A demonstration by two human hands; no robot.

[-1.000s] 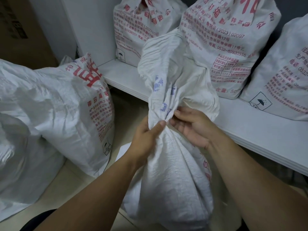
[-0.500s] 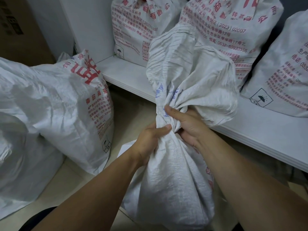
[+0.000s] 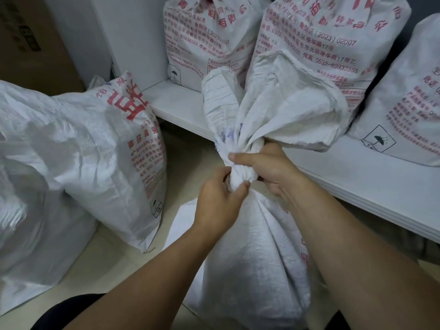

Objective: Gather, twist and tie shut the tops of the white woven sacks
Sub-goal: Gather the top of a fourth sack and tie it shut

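Grip on the gathered neck of an upright white woven sack standing on the pale floor.
Below, the left hand pinches the twisted neck; above, the right hand curls round it, so the twist cannot unwind.

Woven plastic cloth, smooth painted shelf

The sack is white woven plastic, crinkled and faintly shiny; the shelf looks smooth, matt white; the floor is pale and glossy.

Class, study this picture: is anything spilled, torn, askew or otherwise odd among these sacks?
Nothing looks spilled or torn. The left hand and right hand grip the twisted neck of the sack. Only the floor sack at left slumps sideways, unlike the upright sacks on the shelf.
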